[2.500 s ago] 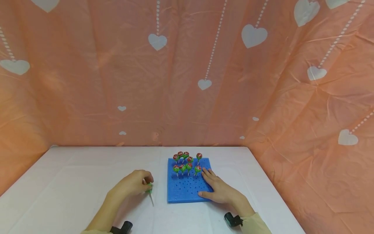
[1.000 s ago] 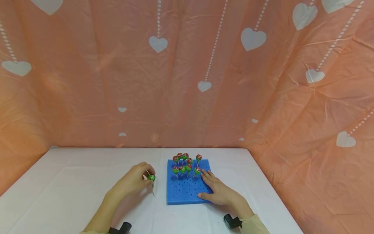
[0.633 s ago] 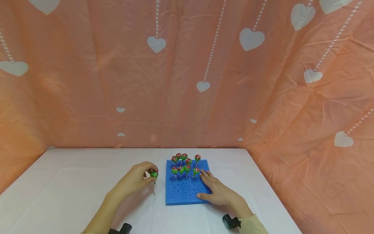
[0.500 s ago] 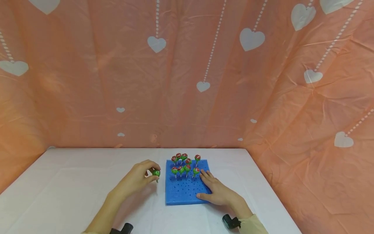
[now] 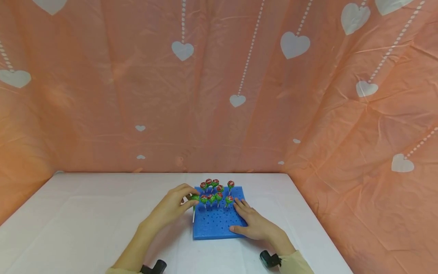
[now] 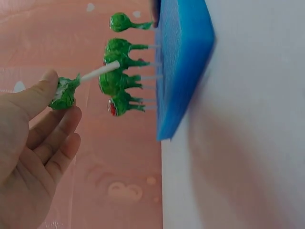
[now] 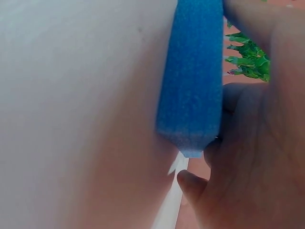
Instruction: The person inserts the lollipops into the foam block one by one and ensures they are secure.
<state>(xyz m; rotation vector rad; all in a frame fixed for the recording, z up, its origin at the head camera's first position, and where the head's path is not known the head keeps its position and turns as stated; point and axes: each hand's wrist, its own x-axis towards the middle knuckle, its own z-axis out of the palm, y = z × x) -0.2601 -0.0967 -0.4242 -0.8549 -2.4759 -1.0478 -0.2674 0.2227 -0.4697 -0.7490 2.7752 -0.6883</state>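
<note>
My left hand [image 5: 172, 203] pinches a green-wrapped lollipop [image 6: 66, 93] by its head between thumb and fingers. Its white stick points down in the head view, at the left edge of a blue foam board [image 5: 212, 227]. The board is dotted with small holes. Several red-and-green lollipops [image 5: 219, 196] stand upright in its far half, sticks down. With fingers spread, my right hand [image 5: 256, 221] rests on the board's right side. In the right wrist view that hand lies along the blue board [image 7: 193, 71], and part of its fingers is hidden.
The board lies on a white-covered table [image 5: 85, 217]. An orange curtain [image 5: 212, 133] with white hearts hangs behind and beside it. Each wrist wears a black camera [image 5: 270, 259].
My left hand has carried the lollipop up and to the right, from beside the board to its left edge. The stick has swung with it. My right hand has stayed on the board.
</note>
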